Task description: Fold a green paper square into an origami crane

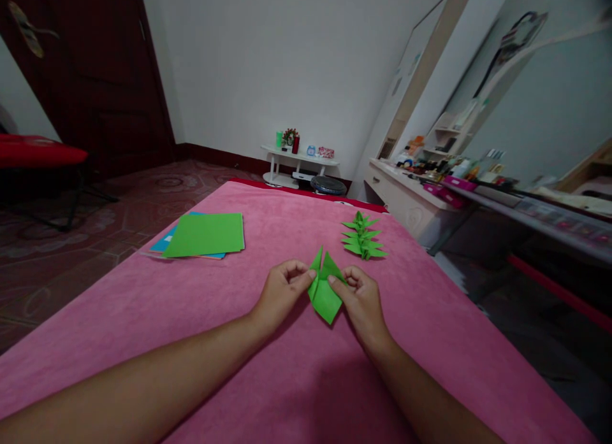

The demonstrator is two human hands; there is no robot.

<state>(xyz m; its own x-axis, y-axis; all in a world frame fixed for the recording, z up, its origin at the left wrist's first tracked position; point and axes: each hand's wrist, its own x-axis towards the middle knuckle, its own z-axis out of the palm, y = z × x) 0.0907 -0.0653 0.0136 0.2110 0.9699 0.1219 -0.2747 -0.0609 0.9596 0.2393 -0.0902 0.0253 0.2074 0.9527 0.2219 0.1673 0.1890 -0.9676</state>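
Note:
Between my hands is a partly folded piece of green origami paper (327, 299), a kite-like shape with two split points at its far end. My left hand (287, 283) pinches its left edge between thumb and fingers. On the opposite edge, my right hand (359, 293) grips it with the thumb pressed on top. Beyond my right hand lies a row of folded green paper cranes (363, 237) with pointed wings, set close together. A stack of paper sheets (208, 234), green on top with blue and orange edges below, rests to the far left.
A pink cloth surface (268, 374) lies under everything. Past its far edge stands a low white table (299, 156) with small items. To the right is a dressing table (411, 186) crowded with bottles; a red chair (41, 151) is at left, near a dark door (86, 68).

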